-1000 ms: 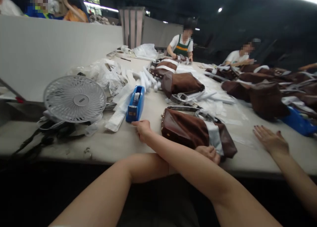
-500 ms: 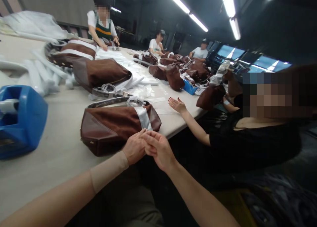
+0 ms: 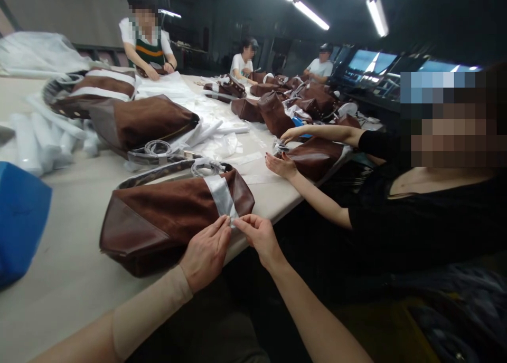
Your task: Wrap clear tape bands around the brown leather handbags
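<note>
At bottom centre, the fingers of the left hand and the right hand are pinching the lower end of a silvery band, their tips almost meeting where it wraps across a brown suede-and-leather handbag. The handbag is lying on its side on the pale counter, its leather end pointing lower left and its dark strap running along the top edge, with a small coil of clear tubing sitting on it. A beige sleeve is covering the left forearm. Just beyond, a second brown bag is resting beside a wrapped strap, and a third bag with white bands is lying at upper left near white paper rolls. A blue tape dispenser is cut off by the left edge. To the right, a co-worker in black is touching another brown bag with both hands. More co-workers are sitting along the counter at the top of the frame, one wearing a striped apron, among further brown bags.
</note>
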